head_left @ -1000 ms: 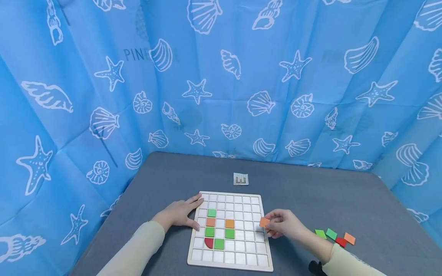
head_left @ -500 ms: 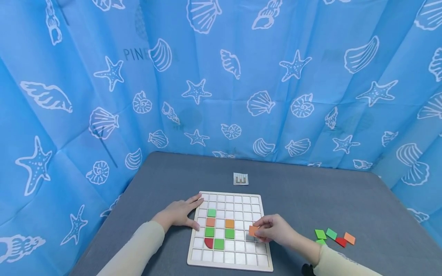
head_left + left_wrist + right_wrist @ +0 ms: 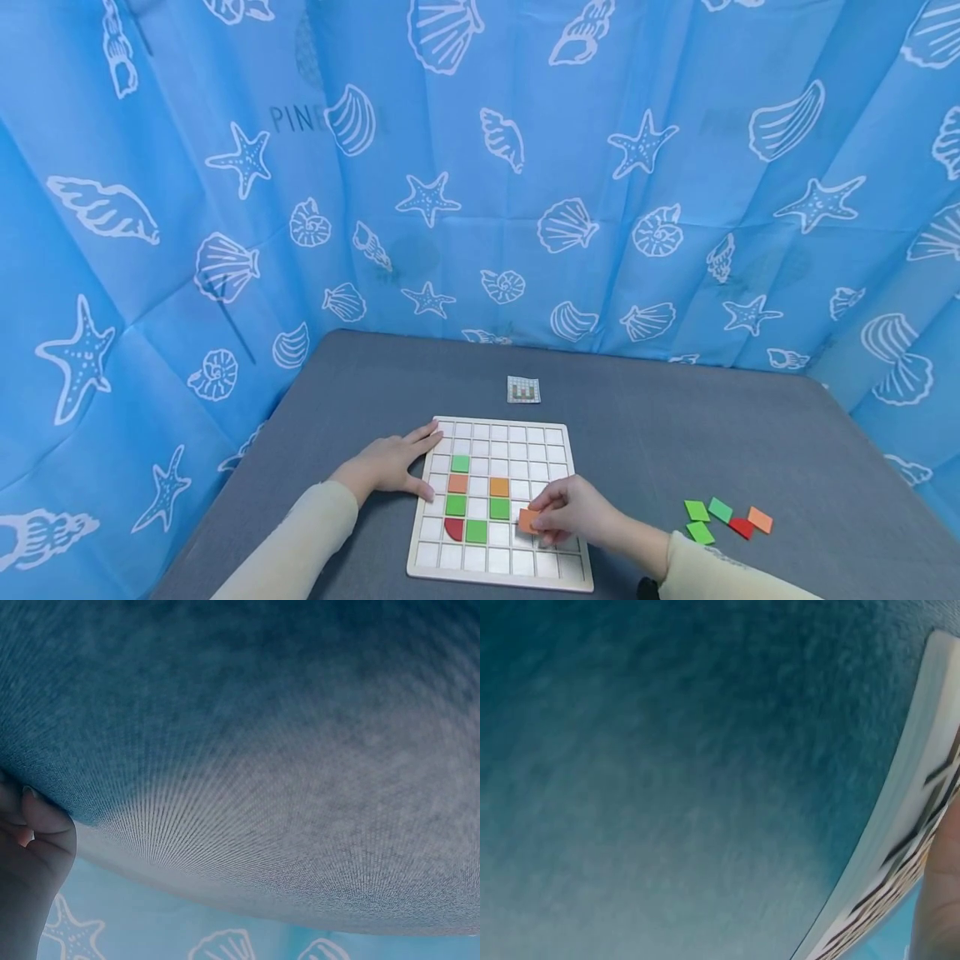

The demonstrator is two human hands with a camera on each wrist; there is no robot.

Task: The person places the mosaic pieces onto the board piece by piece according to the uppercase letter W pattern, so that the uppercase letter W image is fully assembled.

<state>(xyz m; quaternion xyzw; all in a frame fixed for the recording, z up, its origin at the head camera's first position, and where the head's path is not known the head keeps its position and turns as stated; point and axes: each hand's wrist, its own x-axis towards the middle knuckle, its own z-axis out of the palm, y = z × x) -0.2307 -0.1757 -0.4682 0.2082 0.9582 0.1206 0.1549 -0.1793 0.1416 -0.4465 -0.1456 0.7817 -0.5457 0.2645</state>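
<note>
A white grid board [image 3: 525, 446] lies on the grey table. Several coloured tiles sit in its cells: a light green tile [image 3: 461, 463], a salmon tile [image 3: 457, 483], an orange tile [image 3: 498, 487], green ones and a red quarter-round tile [image 3: 453, 528]. With fingers spread, my left hand [image 3: 390, 463] rests along the board's left edge. Over the right part of the grid, my right hand [image 3: 576, 510] pinches an orange square tile [image 3: 528, 521] between thumb and fingers. In the right wrist view the board's edge [image 3: 900, 772] shows beside part of that hand.
Loose tiles lie right of the board, among them a green tile [image 3: 700, 532], a red tile [image 3: 741, 527] and a salmon tile [image 3: 759, 519]. Behind the board is a small pattern card [image 3: 522, 390]. A blue shell-print curtain [image 3: 480, 192] closes off the table's back and sides.
My right hand has moved left and slightly down over the board, carrying the orange tile from the right edge into the grid. My left hand has stayed in place.
</note>
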